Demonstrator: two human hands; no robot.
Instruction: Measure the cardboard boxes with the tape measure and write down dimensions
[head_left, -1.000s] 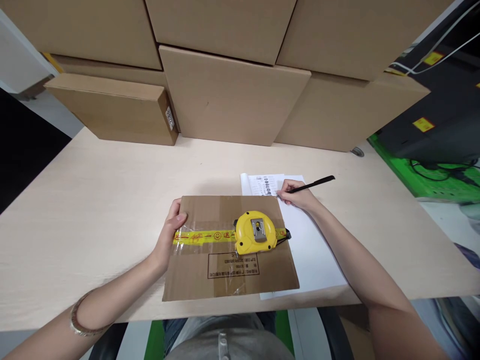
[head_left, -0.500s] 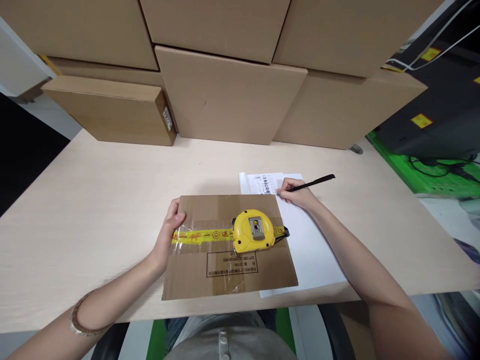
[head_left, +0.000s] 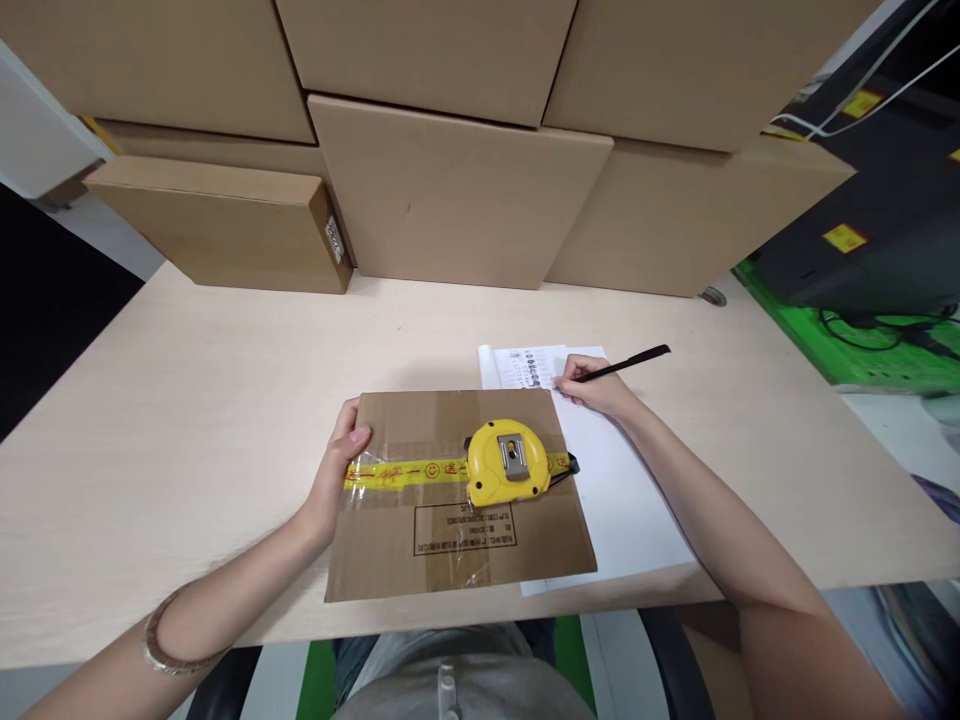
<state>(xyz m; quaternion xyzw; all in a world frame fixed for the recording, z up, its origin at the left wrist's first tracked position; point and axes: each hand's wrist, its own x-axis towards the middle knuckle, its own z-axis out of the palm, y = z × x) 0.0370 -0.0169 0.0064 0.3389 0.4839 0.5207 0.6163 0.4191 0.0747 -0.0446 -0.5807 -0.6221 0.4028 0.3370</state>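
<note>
My left hand [head_left: 337, 465] grips the left edge of a cardboard box [head_left: 382, 545], thumb on top and fingers down its side. Yellow printed tape [head_left: 401, 473] runs across the box, and a printed text frame shows upside down below it. On the box's right half rests a yellow tape measure [head_left: 508, 463] with its metal clip facing up and a black strap at its side. My right hand [head_left: 592, 385] pinches a black pen [head_left: 630, 361], its tip down at a white sheet of paper [head_left: 626, 500] with handwriting near the top. The box covers part of this paper.
Large cardboard boxes [head_left: 457, 200] are stacked along the back of the table [head_left: 187, 400]. A flatter box [head_left: 217, 225] stands at the back left. To the right are dark equipment [head_left: 885, 200], cables and a green surface [head_left: 862, 350].
The view shifts very slightly. Both hands, the box, the tape measure and the pen stay essentially in place.
</note>
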